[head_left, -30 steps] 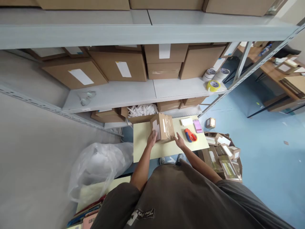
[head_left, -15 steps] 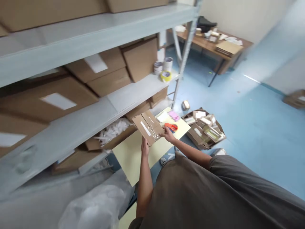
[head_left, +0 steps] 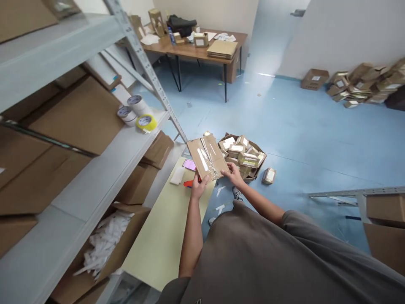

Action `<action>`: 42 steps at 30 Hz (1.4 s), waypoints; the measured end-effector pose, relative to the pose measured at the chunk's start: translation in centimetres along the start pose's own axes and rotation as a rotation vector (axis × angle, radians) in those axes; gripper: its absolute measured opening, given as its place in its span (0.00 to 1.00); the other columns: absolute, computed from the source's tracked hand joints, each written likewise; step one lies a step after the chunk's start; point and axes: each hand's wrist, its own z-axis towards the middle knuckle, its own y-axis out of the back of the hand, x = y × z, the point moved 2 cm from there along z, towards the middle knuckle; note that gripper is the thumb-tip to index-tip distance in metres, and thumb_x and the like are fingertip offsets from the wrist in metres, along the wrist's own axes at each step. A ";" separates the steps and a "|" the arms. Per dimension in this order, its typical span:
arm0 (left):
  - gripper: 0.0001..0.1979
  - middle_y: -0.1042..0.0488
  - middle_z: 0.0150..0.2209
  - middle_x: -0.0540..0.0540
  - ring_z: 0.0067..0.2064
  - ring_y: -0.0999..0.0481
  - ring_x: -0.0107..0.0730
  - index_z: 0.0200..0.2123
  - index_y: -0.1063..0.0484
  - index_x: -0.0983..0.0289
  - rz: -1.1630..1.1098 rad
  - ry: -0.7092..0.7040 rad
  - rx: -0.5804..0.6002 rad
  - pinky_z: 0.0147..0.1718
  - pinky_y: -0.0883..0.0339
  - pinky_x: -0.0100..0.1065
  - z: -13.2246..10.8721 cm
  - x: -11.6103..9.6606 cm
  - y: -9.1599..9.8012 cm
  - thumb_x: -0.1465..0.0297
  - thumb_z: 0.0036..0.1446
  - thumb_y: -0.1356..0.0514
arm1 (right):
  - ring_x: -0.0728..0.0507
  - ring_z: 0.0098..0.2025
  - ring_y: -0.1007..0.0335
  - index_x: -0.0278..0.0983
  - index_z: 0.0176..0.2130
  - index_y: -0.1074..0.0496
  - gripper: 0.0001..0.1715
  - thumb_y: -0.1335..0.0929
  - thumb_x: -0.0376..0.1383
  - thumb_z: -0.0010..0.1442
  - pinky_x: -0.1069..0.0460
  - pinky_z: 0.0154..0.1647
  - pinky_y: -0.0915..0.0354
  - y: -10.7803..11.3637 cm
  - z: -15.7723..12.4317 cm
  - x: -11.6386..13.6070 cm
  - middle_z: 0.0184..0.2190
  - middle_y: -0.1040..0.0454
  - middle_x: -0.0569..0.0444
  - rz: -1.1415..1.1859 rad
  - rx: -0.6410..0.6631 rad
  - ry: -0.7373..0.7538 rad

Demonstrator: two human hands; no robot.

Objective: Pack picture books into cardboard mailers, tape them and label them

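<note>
A flat cardboard box (head_left: pixel 205 158) with shiny clear tape down its middle is held between my two hands. My left hand (head_left: pixel 198 186) grips its near left corner, thumb on top. On the near right corner my right hand (head_left: pixel 233 174) closes with its thumb over the edge. Below the box, on the pale yellow board (head_left: pixel 164 228), lie orange-handled scissors (head_left: pixel 188 183), partly hidden by the box and my left hand. A phone with a pink screen (head_left: pixel 189 164) and a white packet (head_left: pixel 177 175) lie beside them.
Just beyond my right hand, an open carton (head_left: pixel 260 169) of small taped boxes stands on the floor, with a single small box (head_left: pixel 268 176) beside it. Tape rolls (head_left: pixel 146 122) sit on the metal shelf (head_left: pixel 107 169) to the left. A wooden table (head_left: pixel 190 50) stands behind.
The view has swung to the right, showing more floor and stacked boxes. Both hands still hold the flat box, which has moved off the board's middle towards the carton of small boxes.
</note>
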 end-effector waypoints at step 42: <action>0.22 0.23 0.63 0.62 0.63 0.24 0.46 0.62 0.24 0.59 0.252 0.116 -0.554 0.64 0.30 0.45 8.4 1.8 -0.2 0.66 0.67 0.38 | 0.32 0.62 0.26 0.40 0.60 0.27 0.31 0.32 0.42 0.59 0.36 0.62 0.29 3.7 15.4 2.1 0.61 0.23 0.42 -0.395 0.022 0.112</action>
